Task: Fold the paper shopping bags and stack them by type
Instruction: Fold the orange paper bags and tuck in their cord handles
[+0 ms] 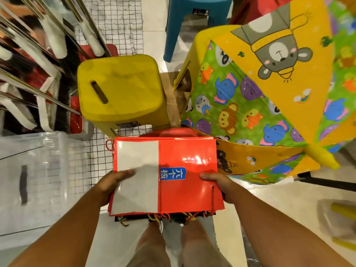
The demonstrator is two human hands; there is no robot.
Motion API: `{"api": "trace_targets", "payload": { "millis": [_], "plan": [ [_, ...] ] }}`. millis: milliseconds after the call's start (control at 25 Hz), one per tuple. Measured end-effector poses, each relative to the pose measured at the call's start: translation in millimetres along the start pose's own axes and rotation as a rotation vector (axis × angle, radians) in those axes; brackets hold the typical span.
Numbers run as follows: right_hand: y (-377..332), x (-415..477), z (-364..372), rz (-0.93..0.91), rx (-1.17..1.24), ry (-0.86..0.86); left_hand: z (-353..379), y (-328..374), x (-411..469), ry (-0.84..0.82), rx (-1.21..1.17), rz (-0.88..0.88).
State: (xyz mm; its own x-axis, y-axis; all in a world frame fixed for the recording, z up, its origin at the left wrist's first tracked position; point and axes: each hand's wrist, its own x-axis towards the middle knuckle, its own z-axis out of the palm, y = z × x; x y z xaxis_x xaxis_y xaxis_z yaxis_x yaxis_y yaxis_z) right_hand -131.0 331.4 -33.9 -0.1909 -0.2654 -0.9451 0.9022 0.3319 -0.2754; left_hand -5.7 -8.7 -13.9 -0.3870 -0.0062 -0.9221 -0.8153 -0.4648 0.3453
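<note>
Between both hands (113,182), a flat glossy red-and-white bag stack (188,170).

"六个核" on red bag (189,191)

left hand (113,183) grips left edge of red bag stack (188,174) | right hand (217,185) grips right edge | yellow stool (123,87) beyond | umbrella (269,93) at right | clear bin (34,182) at left
</note>
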Motion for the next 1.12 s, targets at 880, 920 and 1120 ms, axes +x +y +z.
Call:
{"api": "trace_targets", "payload": {
  "millis": [880, 920, 1120],
  "plan": [
    [193.0, -386.9, -104.3, -0.627, 0.53, 0.371, 297.1, 20.5, -237.3, -0.463, 0.546, 0.289],
    [207.4, -400.1, -117.9, -0.647, 0.548, 0.391, 319.4, 10.0, -241.9, -0.478, 0.571, 0.294],
    [295.2, -469.1, -211.5, -0.712, 0.604, 0.466, 436.5, -79.6, -257.0, -0.572, 0.631, 0.243]
  ]
}}
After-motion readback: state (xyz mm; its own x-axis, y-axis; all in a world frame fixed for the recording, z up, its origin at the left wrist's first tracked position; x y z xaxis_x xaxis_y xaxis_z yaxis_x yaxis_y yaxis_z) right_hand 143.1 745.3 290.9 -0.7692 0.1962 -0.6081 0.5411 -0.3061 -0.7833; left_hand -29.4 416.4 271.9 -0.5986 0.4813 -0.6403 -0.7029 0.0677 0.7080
